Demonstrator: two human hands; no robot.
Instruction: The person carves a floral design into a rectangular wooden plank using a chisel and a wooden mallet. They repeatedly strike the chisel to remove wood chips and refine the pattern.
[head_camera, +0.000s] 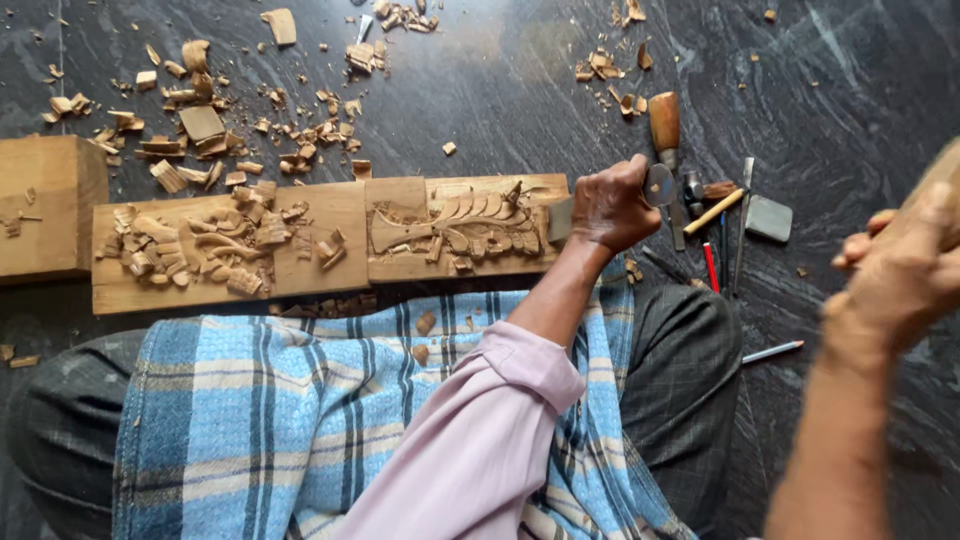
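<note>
On the floor, the left hand (610, 205) grips a chisel (560, 218) against the carved plank (330, 245); the right hand (905, 275) clutches, I think, a mallet (935, 180). Hold the chisel steady and tap gently.

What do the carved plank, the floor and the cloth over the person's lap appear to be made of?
Carved plank: bare, unfinished wood; pale brown, grain visible, with matching chips lying on and around it.
Floor: seemingly polished dark stone; grey streaks and a soft sheen, though it could be tile.
Lap cloth: woven fabric, likely cotton; blue and white checks, soft folds.
</note>
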